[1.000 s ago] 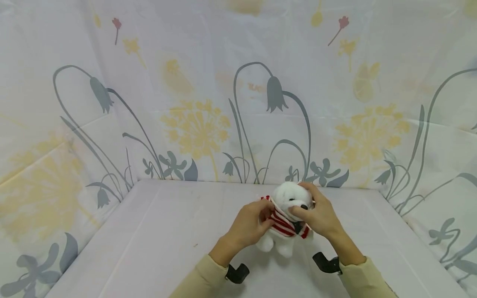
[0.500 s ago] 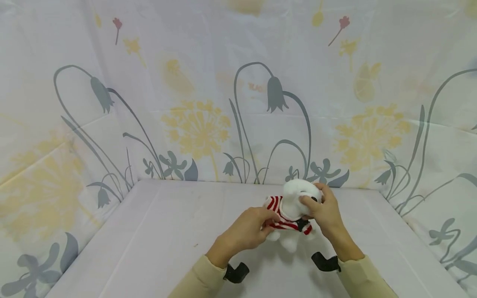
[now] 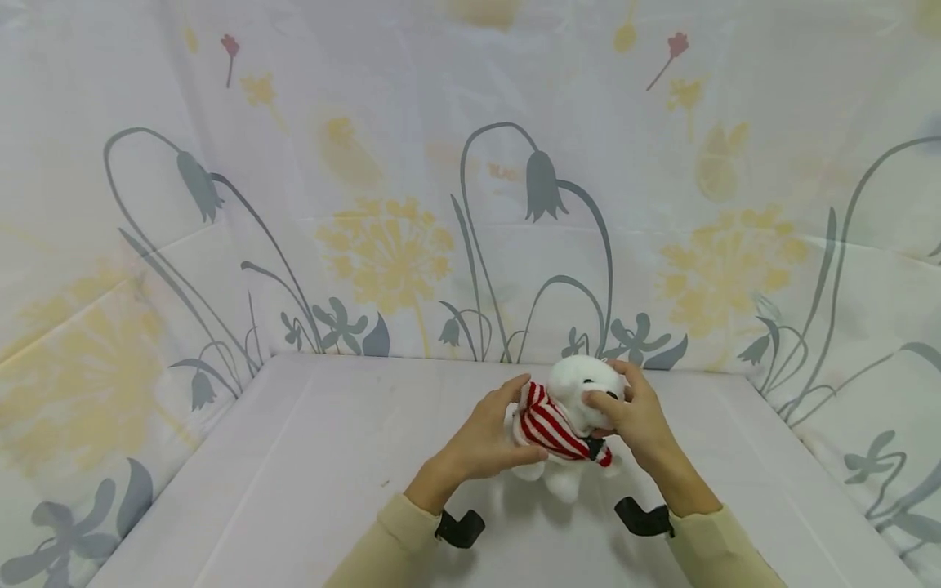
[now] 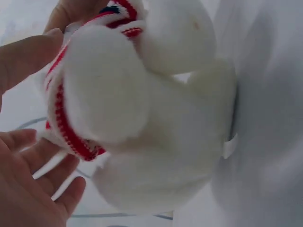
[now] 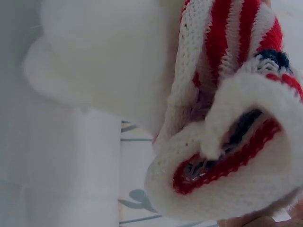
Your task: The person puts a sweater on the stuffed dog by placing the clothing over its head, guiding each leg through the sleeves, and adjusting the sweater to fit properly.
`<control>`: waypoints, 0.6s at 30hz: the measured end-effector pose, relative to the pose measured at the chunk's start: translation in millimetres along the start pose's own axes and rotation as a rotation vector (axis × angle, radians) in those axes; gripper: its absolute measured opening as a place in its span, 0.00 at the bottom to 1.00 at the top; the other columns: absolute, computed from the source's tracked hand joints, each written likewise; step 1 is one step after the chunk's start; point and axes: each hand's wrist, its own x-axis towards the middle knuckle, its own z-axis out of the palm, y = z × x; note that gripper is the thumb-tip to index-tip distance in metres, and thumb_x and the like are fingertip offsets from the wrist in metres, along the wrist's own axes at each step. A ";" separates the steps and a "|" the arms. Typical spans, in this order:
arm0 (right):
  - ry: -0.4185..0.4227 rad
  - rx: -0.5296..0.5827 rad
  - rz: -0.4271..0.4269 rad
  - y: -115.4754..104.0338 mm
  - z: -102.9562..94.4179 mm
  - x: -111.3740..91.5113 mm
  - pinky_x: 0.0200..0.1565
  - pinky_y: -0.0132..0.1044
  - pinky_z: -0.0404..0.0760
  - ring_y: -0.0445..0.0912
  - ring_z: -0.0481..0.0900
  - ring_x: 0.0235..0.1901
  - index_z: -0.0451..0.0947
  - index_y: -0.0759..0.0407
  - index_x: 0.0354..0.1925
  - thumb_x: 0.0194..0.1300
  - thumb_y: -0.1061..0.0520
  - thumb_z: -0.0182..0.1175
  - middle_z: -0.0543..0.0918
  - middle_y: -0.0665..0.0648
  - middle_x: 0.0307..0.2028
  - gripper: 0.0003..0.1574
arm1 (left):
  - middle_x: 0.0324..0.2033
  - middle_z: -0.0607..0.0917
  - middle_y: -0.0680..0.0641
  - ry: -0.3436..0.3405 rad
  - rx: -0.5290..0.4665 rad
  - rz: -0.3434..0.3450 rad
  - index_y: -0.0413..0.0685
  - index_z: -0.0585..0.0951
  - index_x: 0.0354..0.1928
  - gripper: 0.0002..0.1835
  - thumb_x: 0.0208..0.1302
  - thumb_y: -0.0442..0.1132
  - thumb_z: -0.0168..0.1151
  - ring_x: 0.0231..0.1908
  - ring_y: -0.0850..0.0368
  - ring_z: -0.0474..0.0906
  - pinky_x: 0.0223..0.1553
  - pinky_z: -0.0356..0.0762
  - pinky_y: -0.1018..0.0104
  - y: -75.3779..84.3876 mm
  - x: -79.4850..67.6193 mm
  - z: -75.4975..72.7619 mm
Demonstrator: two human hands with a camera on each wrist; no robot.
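Note:
A white plush bear [image 3: 573,380] sits on the table in a red-and-white striped knit sweater [image 3: 547,429] with a dark patch at the neck. My right hand [image 3: 647,420] grips its head, thumb across the muzzle and fingers behind. Spread around the sweater's left side, my left hand [image 3: 478,433] has its thumb low in front and fingers up at the shoulder. In the left wrist view, the sweater's edge [image 4: 61,109] lies between that hand's thumb and fingers, above the bare white body [image 4: 189,127]. The right wrist view shows a loose sweater sleeve [image 5: 227,184] with an open cuff.
The white table [image 3: 331,457] extends widely to the left and right of the bear. Behind it hangs a flower-printed curtain [image 3: 397,163]. Black camera mounts [image 3: 461,529] stick out from both wrists near the tabletop.
My left hand has let go of the sweater's front hem and spread its fingers around its side. The bear's head turned right and down, then partly back, with my right hand still on it.

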 end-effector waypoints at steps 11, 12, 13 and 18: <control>0.027 0.052 0.052 3.9 -0.2 2.7 0.32 0.47 0.83 0.66 0.69 0.50 0.55 0.58 0.66 0.63 0.58 0.60 0.62 0.73 0.58 0.37 | 0.63 0.70 0.53 -0.106 0.248 0.205 0.51 0.56 0.72 0.57 0.40 0.49 0.80 0.63 0.57 0.62 0.65 0.55 0.59 3.3 -0.5 -2.4; 0.029 0.056 0.058 4.3 -0.6 3.3 0.32 0.47 0.83 0.66 0.69 0.50 0.56 0.58 0.65 0.63 0.58 0.60 0.62 0.73 0.58 0.36 | 0.63 0.70 0.52 -0.105 0.276 0.223 0.50 0.56 0.72 0.57 0.40 0.49 0.80 0.63 0.57 0.62 0.66 0.54 0.60 4.0 0.0 -2.1; 0.033 0.062 0.064 4.5 -0.9 3.9 0.32 0.47 0.83 0.66 0.69 0.50 0.56 0.58 0.65 0.63 0.58 0.60 0.62 0.73 0.58 0.36 | 0.62 0.70 0.51 -0.096 0.305 0.242 0.48 0.57 0.72 0.57 0.40 0.49 0.80 0.63 0.57 0.62 0.67 0.53 0.60 5.1 0.2 -2.0; 0.034 0.080 0.096 5.1 -2.6 5.1 0.32 0.46 0.83 0.64 0.70 0.49 0.55 0.59 0.64 0.64 0.57 0.59 0.62 0.71 0.59 0.35 | 0.57 0.75 0.50 -0.021 0.466 0.348 0.44 0.64 0.66 0.46 0.43 0.43 0.76 0.60 0.58 0.67 0.69 0.49 0.60 8.5 1.4 4.5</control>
